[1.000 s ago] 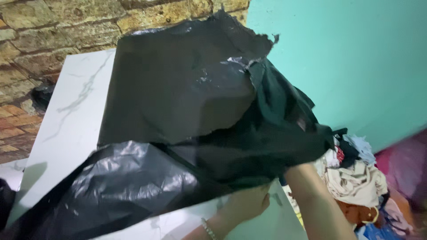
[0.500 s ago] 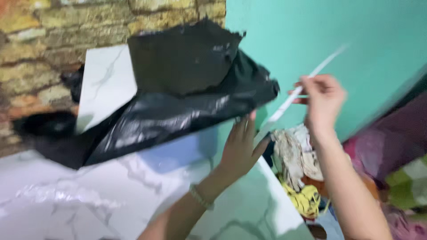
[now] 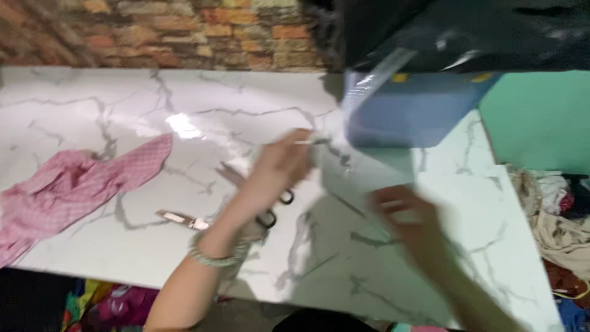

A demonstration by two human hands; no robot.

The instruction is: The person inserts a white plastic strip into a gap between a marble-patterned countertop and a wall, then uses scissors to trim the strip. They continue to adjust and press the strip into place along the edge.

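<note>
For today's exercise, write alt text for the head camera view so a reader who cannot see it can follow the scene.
Two bare hands, the left hand and the blurred right hand, hold a clear plastic sheet over a white marble-patterned table. Scissors lie under the left wrist, a pink checked cloth lies at the left, and a blue box sits under black plastic by a brick wall.

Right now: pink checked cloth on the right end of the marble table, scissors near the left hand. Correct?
Not quite. The head view shows the pink checked cloth on the left end of the marble table; the scissors do lie by the left hand.
</note>
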